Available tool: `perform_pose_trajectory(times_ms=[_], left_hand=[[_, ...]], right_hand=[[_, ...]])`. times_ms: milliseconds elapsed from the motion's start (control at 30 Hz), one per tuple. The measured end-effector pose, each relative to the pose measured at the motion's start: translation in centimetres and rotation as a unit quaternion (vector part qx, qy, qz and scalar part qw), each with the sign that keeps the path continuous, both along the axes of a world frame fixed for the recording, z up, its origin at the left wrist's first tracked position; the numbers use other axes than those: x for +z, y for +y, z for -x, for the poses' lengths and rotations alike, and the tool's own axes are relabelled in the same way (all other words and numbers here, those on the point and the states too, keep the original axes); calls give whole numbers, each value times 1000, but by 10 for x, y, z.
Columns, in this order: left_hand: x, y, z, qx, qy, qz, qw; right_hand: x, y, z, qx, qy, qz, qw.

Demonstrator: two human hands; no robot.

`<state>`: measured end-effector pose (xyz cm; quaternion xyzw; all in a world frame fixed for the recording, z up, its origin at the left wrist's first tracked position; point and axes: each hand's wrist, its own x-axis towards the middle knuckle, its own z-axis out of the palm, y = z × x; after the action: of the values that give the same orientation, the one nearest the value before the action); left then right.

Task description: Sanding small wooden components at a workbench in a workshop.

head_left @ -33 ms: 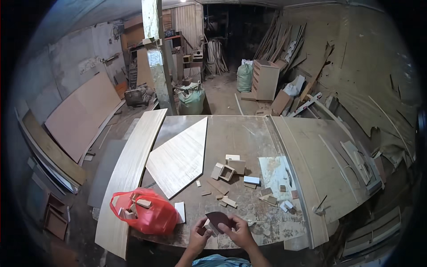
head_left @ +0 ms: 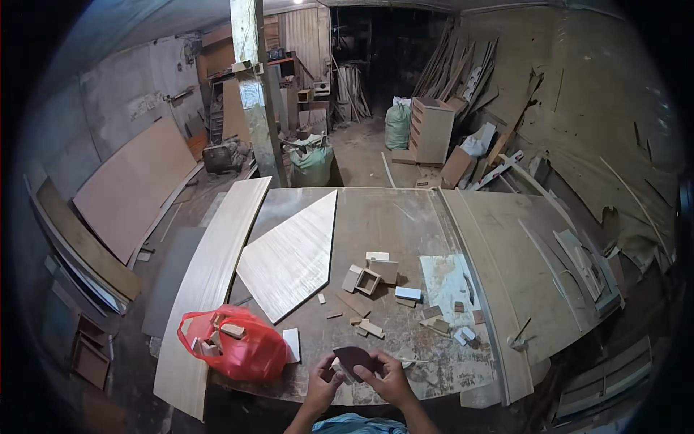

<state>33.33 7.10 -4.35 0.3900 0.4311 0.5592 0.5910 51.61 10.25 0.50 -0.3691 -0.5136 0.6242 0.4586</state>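
At the near edge of the workbench [head_left: 376, 217], my two hands are close together. Between the thumb and fingers of my right hand [head_left: 385, 376] is a dark brown, curved piece of sandpaper [head_left: 352, 359]. My left hand [head_left: 324, 380] is closed on a small pale wooden block [head_left: 337, 364], partly covered by the sandpaper. Beyond them lie loose wood scraps [head_left: 371, 328] and a small open wooden box [head_left: 367, 281] with flat pieces around it. A red plastic bag [head_left: 249, 347] of wood offcuts stands to the left, beside a white block [head_left: 291, 345].
A long pale board [head_left: 210, 289] runs along the bench's left side; an angled light panel [head_left: 293, 257] lies beside it. On the right are a blue-white block [head_left: 408, 293], more scraps [head_left: 435, 324] and a wide plywood sheet [head_left: 520, 260]. A post [head_left: 254, 94] and sacks [head_left: 312, 163] stand behind.
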Motion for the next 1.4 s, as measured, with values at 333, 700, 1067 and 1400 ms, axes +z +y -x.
perform_pose_trajectory(times_ms=[333, 700, 1067, 1400], left_hand=[[0, 23, -30, -45, -21, -33, 998], [32, 24, -46, -66, 7, -32, 997], [39, 26, -49, -94, -4, -34, 995], [53, 20, -48, -159, 86, -19, 983]], right_hand=[[-4, 12, -37, 1, 7, 0, 1000], [-24, 13, -53, -33, 56, -8, 998], [-37, 16, -64, -107, -35, 5, 994], [32, 5, -69, -17, -30, -24, 999]])
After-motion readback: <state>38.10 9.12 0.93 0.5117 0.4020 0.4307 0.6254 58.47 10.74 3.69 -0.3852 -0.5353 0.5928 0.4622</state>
